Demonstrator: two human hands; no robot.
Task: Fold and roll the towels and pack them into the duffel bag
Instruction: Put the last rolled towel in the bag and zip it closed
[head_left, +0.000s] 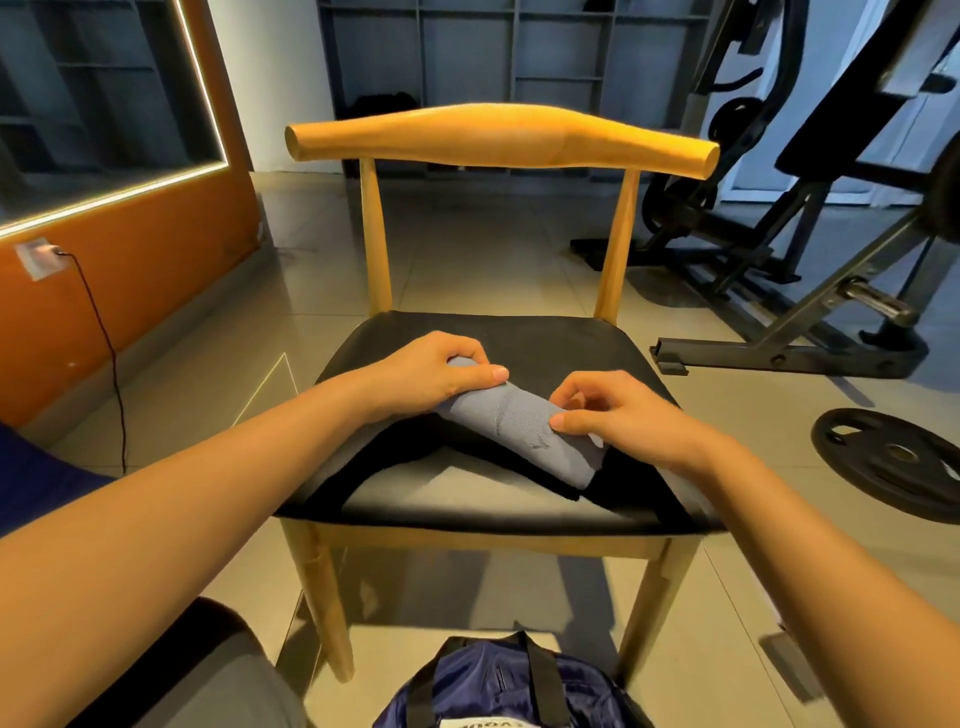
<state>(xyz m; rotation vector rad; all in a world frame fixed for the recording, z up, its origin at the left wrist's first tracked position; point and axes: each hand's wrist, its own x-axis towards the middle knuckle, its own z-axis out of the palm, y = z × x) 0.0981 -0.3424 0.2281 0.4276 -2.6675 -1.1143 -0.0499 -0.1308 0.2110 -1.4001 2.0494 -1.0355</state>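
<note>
A grey-blue towel (519, 423), rolled into a tube, lies slantwise on the black seat of a wooden chair (519, 332). My left hand (439, 371) grips the roll's far left end, fingers curled over it and thumb along its top. My right hand (618, 413) pinches the roll's near right end with thumb and curled fingers. A dark cloth (415, 457) lies under the roll on the seat. The navy duffel bag (498, 686) with black handles sits on the floor below the chair's front edge, partly cut off by the frame.
A black weight plate (893, 462) lies on the tiled floor to the right. Gym machine frames (779, 291) stand behind it. An orange wall (130, 260) with a socket and hanging cable runs along the left. Grey shelving fills the back.
</note>
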